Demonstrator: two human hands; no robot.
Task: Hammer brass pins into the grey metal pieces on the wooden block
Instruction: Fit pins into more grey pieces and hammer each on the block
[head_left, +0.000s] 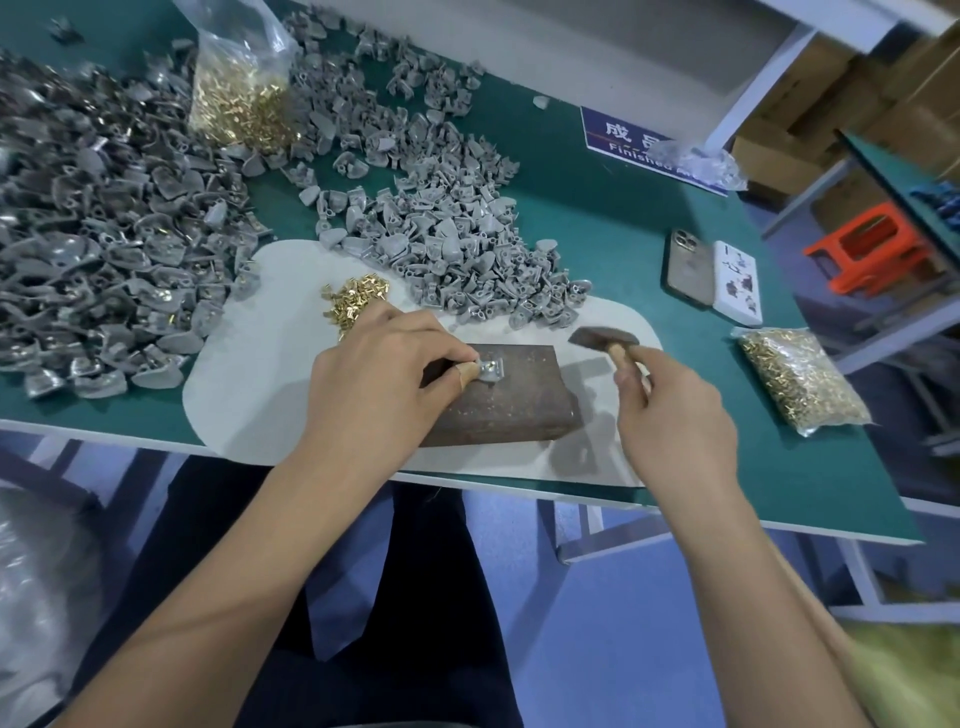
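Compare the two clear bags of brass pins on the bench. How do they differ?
The far bag stands upright with its mouth open, among the grey metal pieces. The near bag lies flat, looks closed, and sits apart on bare green table, right of the wooden block. Both hold brass pins.

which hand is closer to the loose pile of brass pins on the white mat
Left. The left hand lies right beside the brass pins; the right hand, gripping the hammer, is beyond the wooden block.
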